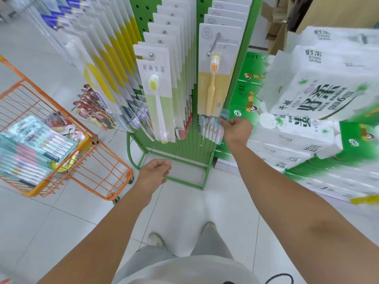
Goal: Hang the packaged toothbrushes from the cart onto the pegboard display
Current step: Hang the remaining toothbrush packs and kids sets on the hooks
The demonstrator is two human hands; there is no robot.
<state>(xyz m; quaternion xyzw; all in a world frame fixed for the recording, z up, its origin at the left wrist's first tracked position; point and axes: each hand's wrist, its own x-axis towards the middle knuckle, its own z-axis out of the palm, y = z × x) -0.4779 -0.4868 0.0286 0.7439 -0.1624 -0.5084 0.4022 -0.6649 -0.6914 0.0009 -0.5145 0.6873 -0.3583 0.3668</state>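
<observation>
The right hand (235, 128) pinches the top of a toothbrush pack (213, 130) low on the green pegboard (184, 148), on a long hook (205, 130); the hook's root is hidden behind packs above. The left hand (154, 171) curls round the tip of another hook (178, 150). More packs (34, 144) lie in the orange cart (96, 158), cut off at the left edge
</observation>
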